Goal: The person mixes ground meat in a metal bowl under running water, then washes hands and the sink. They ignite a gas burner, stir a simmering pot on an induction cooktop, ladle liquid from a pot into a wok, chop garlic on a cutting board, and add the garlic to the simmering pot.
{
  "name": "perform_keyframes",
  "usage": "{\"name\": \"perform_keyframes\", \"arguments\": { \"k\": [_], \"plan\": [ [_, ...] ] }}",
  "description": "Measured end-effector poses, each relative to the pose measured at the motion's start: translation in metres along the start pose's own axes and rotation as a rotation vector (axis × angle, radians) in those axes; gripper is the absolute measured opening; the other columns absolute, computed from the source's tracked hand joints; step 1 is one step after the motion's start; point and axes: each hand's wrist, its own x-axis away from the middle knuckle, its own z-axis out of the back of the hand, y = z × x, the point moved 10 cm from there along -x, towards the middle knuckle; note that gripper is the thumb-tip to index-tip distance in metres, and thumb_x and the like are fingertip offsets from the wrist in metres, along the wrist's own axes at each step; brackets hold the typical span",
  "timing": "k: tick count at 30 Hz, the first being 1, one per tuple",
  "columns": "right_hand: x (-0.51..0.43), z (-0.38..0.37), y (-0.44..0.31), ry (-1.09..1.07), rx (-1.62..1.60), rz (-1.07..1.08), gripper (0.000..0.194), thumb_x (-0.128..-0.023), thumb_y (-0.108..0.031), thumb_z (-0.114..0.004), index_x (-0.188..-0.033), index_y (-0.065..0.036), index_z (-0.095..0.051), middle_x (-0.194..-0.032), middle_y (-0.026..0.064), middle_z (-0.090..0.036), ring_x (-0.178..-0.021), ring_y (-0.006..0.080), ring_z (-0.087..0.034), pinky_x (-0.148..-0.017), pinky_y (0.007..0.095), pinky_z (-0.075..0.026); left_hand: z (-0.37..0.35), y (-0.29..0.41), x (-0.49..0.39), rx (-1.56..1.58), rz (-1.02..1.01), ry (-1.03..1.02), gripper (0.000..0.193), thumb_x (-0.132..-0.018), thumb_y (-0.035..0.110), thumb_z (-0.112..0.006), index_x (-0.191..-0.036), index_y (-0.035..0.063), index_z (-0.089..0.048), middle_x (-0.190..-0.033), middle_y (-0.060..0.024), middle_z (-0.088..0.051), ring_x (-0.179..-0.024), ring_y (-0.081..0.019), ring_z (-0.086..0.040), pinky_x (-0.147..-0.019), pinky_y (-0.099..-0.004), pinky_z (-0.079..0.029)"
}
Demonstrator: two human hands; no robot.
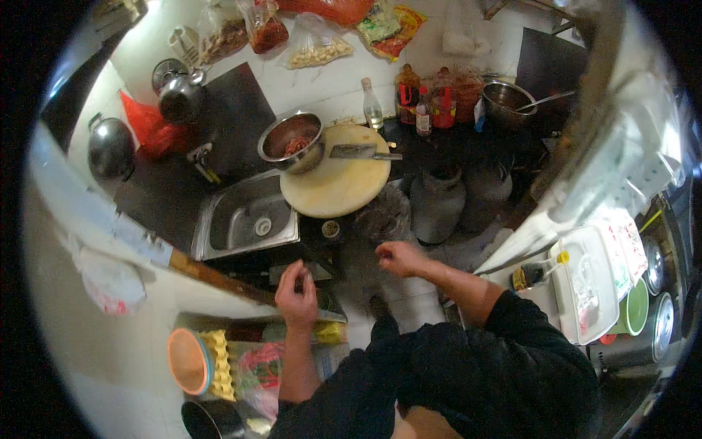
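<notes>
My left hand (296,293) is raised below the sink, its fingers curled; whether something small is between them cannot be told. My right hand (399,259) hangs in the air to the right, fingers bent inward, near a clear plastic bag (386,214). Ahead, a round cutting board (334,189) bears a cleaver (354,151) lying flat, its handle pointing right. A steel bowl (292,144) with reddish minced food inside stands at the board's upper left. A small round container (330,229) is below the board. Neither hand touches the board, cleaver or bowl.
A steel sink (249,219) is left of the board. Bottles (407,96) and a steel bowl with a ladle (507,101) line the wall. Gas cylinders (437,203) stand at centre right. A white plastic tub (584,285) is at right; nested basins (187,361) are lower left.
</notes>
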Motion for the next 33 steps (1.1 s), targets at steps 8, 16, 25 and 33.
{"name": "perform_keyframes", "arguments": {
  "k": [8,16,25,33],
  "plan": [
    [-0.13,0.15,0.043,0.347,-0.01,-0.123,0.035,-0.081,-0.025,-0.064,-0.111,-0.007,-0.068,-0.099,0.0152,-0.071,-0.09,0.0316,-0.068,-0.081,0.0419,-0.054,-0.097,0.004,-0.279,0.133,-0.237,0.021,0.023,-0.089,0.001,-0.065,-0.112,-0.0026,-0.064,-0.099,-0.0108,-0.067,-0.085,-0.0158,-0.063,-0.074,-0.0295,-0.052],
    [-0.234,0.253,0.17,0.393,-0.117,-0.323,0.033,-0.082,-0.02,-0.067,-0.11,-0.002,-0.068,-0.092,0.014,-0.071,-0.08,0.0233,-0.069,-0.072,0.0371,-0.054,-0.204,0.009,-0.397,0.262,-0.246,-0.149,0.031,-0.09,0.001,-0.065,-0.12,0.0002,-0.064,-0.113,-0.0098,-0.066,-0.099,-0.0163,-0.064,-0.087,-0.0296,-0.053],
    [-0.203,0.365,0.376,0.388,-0.079,-0.606,0.037,-0.08,-0.023,-0.067,-0.112,-0.004,-0.071,-0.087,0.0156,-0.071,-0.07,0.0252,-0.069,-0.07,0.0368,-0.056,-0.342,-0.02,-0.388,0.174,-0.077,-0.385,0.026,-0.091,0.006,-0.065,-0.115,-0.0045,-0.064,-0.107,-0.0124,-0.069,-0.094,-0.0172,-0.064,-0.088,-0.0306,-0.051],
    [-0.094,0.404,0.446,0.335,0.389,-0.47,0.031,-0.082,-0.02,-0.069,-0.108,-0.003,-0.072,-0.082,0.0104,-0.07,-0.064,0.0198,-0.065,-0.059,0.0352,-0.054,-0.481,0.006,-0.401,0.41,0.004,-0.619,0.026,-0.092,0.006,-0.063,-0.117,-0.0031,-0.066,-0.11,-0.0145,-0.07,-0.099,-0.02,-0.067,-0.088,-0.033,-0.052]
  ]
}}
